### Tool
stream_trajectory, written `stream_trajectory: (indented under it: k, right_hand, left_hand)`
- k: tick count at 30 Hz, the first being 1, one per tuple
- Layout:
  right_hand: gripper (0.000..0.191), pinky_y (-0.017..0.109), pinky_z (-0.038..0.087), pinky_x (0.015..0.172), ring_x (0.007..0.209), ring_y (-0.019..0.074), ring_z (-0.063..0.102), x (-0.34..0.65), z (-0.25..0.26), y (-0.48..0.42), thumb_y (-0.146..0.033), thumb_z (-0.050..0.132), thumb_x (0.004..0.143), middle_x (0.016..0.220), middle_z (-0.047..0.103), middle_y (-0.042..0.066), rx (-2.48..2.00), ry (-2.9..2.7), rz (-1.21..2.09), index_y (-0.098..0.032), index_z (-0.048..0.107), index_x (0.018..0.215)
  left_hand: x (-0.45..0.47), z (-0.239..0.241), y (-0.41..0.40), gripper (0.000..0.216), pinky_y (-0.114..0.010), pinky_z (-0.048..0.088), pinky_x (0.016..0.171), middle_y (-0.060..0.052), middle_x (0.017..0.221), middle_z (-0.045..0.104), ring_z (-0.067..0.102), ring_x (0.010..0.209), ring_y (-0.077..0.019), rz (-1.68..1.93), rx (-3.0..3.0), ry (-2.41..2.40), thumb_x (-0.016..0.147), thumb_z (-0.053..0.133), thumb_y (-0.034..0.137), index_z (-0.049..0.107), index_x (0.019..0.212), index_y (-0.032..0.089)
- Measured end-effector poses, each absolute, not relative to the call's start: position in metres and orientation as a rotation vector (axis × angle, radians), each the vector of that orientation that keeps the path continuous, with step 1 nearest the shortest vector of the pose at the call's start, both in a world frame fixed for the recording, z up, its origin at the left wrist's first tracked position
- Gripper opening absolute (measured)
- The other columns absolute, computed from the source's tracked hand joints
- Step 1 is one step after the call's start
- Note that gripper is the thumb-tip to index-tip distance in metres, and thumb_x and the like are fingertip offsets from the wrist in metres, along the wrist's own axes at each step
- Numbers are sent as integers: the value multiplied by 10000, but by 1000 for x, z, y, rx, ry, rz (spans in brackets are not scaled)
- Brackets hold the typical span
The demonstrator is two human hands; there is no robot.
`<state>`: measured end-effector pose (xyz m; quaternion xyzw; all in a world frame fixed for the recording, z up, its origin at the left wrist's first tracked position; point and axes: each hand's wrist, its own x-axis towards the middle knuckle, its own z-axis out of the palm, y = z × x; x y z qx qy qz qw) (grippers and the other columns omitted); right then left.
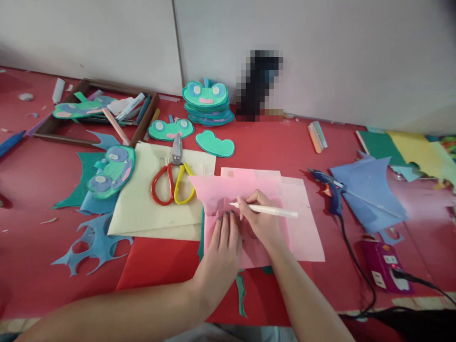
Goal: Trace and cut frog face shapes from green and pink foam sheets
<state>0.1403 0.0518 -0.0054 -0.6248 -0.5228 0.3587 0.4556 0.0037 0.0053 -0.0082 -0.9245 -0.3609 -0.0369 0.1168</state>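
Observation:
My right hand (261,221) grips a white marker pen (274,210), its tip at the surface of a pink felt-like sheet (245,183). Flat on that sheet, fingers stretched out, lies my left hand (224,237), close to the pen tip. Whatever is marked or lies under my fingers is partly hidden. Paler pink sheets (306,228) stick out to the right and behind. Scissors (173,173) with one red and one yellow handle rest on a cream sheet (153,223) to the left.
Green frog-face cutouts (205,94) are stacked at the back. A wooden frame (42,128) surrounds pens at left. To the right, a glue gun (329,187) has its cord near a purple power box (384,266). Blue scraps (96,242) lie on the red table (278,142).

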Motion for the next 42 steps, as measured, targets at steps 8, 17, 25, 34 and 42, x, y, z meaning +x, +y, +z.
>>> stream_trajectory:
  k: [8,17,25,34,42]
  right_hand:
    - [218,244,472,561,554,128,582,141,-8,52,-288,573,821,557,540,-41,-1513,-1314,892,-222,436,666]
    - [216,232,462,532,526,117,571,138,-7,51,-283,567,828,539,533,-50,-1522,-1342,889,-220,439,666]
    - [212,248,471,568,550,128,579,140,-7,52,-289,566,832,541,537,-45,-1499,-1330,884,-219,449,670]
    - [245,249,470,542,454,114,541,140,-10,51,-312,546,845,472,495,-68,-1550,-1233,798,-226,425,650]
    - [253,263,488,605,495,118,561,140,-9,51,-328,535,852,495,510,-58,-1552,-1257,822,-225,432,645]
  left_hand:
    - [5,-7,1,428,-417,413,1015,-228,1307,483,431,1232,-315,-60,-2709,-1083,843,321,162,478,1210,7]
    - [5,-6,2,389,-416,429,996,-227,1281,509,441,1223,-308,-62,-2727,-1101,850,322,148,486,1180,25]
    - [6,-5,3,385,-414,427,999,-214,1301,495,439,1226,-299,-58,-2719,-1094,855,314,147,496,1176,38]
    - [6,-5,3,380,-410,431,991,-217,1280,514,448,1218,-306,-80,-2689,-1090,851,314,153,504,1158,36]
    - [6,-5,2,375,-408,428,990,-217,1277,518,464,1210,-292,-69,-2680,-1087,850,319,153,511,1152,40]
